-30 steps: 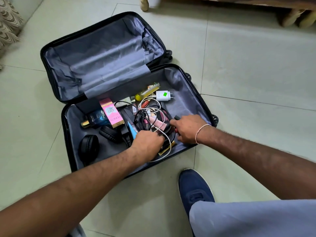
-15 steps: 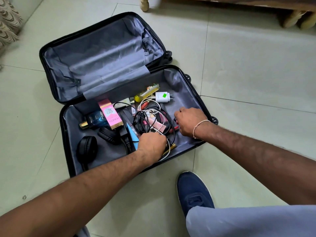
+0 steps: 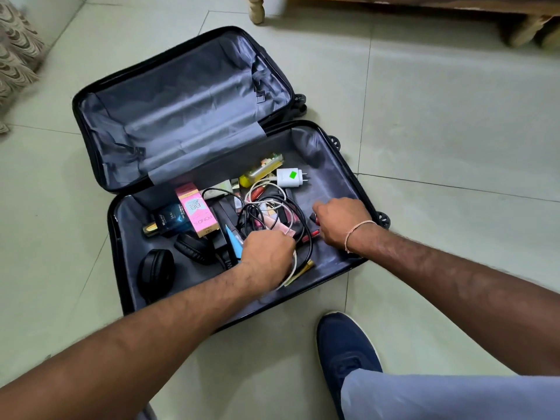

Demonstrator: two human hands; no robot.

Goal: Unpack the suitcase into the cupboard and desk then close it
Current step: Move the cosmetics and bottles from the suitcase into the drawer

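Head view: black suitcase (image 3: 91,140) lies open flat on a pale tiled floor (image 3: 454,116), taking up the centre-left of the frame; lid half at upper left with grey lining, nothing in it. Lower half at centre holds the clutter. Left hand (image 3: 266,256) at frame centre, fingers curled down into a tangle of black and white cables (image 3: 298,207), gripping some of them; exactly which cable, cannot tell. Right hand (image 3: 339,219) just right of it, fingers curled over something small and red near the suitcase's right wall; object mostly hidden, cannot tell what it is. Thread band on right wrist. Pink box (image 3: 197,210) left of the cables, touching a dark blue bottle (image 3: 169,219) with a gold cap. Black headphones (image 3: 157,274) at lower left of the case. White charger (image 3: 291,177) with green sticker above the cables, beside a yellow bottle (image 3: 260,171). Blue shoe (image 3: 345,350) on the floor at lower centre-right, outside the case. Wooden furniture legs (image 3: 256,9) along the top edge.
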